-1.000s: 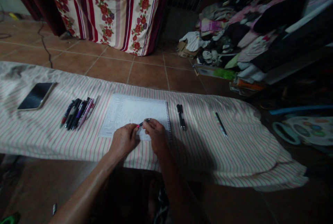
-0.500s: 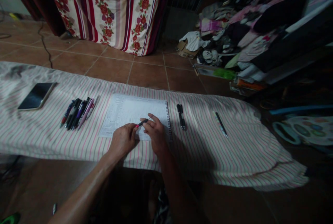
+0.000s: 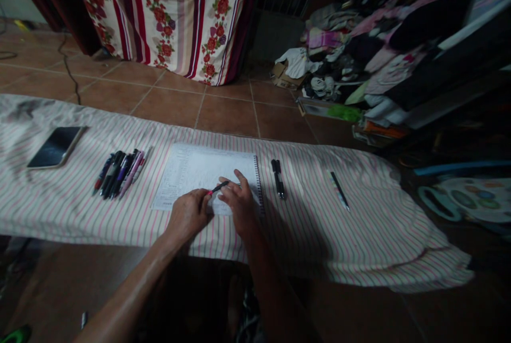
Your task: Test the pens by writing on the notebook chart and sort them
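A dark pen (image 3: 219, 187) with a bright pink end is pinched at that end by my left hand (image 3: 190, 214), over the lower part of a spiral notebook (image 3: 199, 165). The pen slants up to the right. My right hand (image 3: 239, 202) is at its other end, fingers spread and the index finger raised. Some fingers are close to the pen; whether they touch it is unclear. The notebook lies open on a page with faint writing, its coil on the right. Just right of it are black pens (image 3: 278, 179) side by side.
A striped cloth (image 3: 359, 236) covers the long low surface. On it lie a row of several pens (image 3: 120, 173), a phone (image 3: 56, 147) at far left and a slim pen (image 3: 339, 191) at right. Beyond are a flowered curtain (image 3: 175, 13) and heaped clothes (image 3: 359, 50).
My right hand has shifted slightly, its index finger lifting up and to the right, away from the pen. My left hand keeps its pinch on the pen, almost unmoved.
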`<action>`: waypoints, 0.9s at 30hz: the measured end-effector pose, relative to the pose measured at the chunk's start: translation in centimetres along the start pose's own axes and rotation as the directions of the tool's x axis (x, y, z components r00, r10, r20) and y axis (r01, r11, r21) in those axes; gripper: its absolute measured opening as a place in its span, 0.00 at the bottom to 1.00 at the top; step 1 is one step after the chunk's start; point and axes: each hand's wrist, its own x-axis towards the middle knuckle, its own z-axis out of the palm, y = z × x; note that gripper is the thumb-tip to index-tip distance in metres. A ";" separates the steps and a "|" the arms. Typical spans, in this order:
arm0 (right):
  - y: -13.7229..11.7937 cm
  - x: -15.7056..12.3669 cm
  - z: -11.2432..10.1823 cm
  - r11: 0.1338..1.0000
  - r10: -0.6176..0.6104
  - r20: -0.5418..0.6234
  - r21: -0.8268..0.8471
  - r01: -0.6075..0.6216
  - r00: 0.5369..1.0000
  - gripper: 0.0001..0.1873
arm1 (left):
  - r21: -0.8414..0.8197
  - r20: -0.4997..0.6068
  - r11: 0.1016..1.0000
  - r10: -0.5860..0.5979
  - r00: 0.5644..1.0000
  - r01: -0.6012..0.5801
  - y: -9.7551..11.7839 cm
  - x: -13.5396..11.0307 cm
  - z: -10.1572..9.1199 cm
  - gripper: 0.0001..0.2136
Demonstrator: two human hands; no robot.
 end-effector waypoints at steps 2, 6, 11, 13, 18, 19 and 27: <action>0.0 -0.1 0.2 1.000 0.021 -0.007 -0.013 -0.021 1.000 0.30 | 0.006 0.002 1.000 0.004 1.000 -0.004 0.0 0.0 0.0 0.15; 0.0 -0.2 0.5 1.000 -0.007 0.000 -0.025 0.007 1.000 0.20 | 0.009 -0.004 1.000 0.021 1.000 -0.021 -0.1 0.0 0.1 0.15; -0.4 -0.2 0.3 1.000 0.017 -0.020 -0.022 -0.017 1.000 0.15 | -0.026 0.003 1.000 0.015 1.000 -0.015 -0.1 0.0 0.0 0.15; -0.5 -0.2 0.1 0.999 0.013 -0.024 -0.029 -0.014 1.000 0.16 | -0.043 0.005 0.999 0.023 1.000 -0.023 -0.2 0.0 0.0 0.16; -0.1 0.2 -0.4 0.998 -0.013 -0.065 -0.062 0.009 0.998 0.18 | -0.091 -0.001 0.994 0.057 0.998 -0.057 -0.4 0.0 -0.1 0.17; 0.0 0.3 -0.5 0.998 -0.016 -0.068 -0.069 0.011 0.998 0.18 | -0.101 -0.001 0.993 0.062 0.998 -0.062 -0.4 0.0 -0.1 0.18; 0.0 0.7 -1.2 0.987 -0.044 -0.104 -0.161 0.027 0.994 0.19 | -0.113 0.020 0.990 0.081 0.996 -0.079 -0.4 0.1 -0.3 0.16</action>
